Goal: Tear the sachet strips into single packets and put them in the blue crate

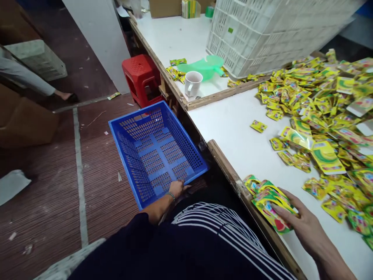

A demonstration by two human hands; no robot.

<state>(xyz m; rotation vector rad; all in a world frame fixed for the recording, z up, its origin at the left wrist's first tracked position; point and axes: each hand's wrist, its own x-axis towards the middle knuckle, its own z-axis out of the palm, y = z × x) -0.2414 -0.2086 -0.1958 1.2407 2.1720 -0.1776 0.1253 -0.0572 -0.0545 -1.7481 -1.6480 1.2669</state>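
Two hands, two grips. Left hand (175,189) is curled over the near rim of the blue basket (159,149), probably to steady it; basket sits beside the white table (224,114), below its top, can't tell on what. Right hand (307,221) pinches overlapping packets (264,200) at the table edge, thumb on top, seemingly to keep the bunch together. Wooden strip (227,167) edges the table, likely so stuff doesn't slide off. Farther out: loose heap of yellow sachets (291,89), white crate (244,42), mug (193,83), red stool (141,72) past the basket.
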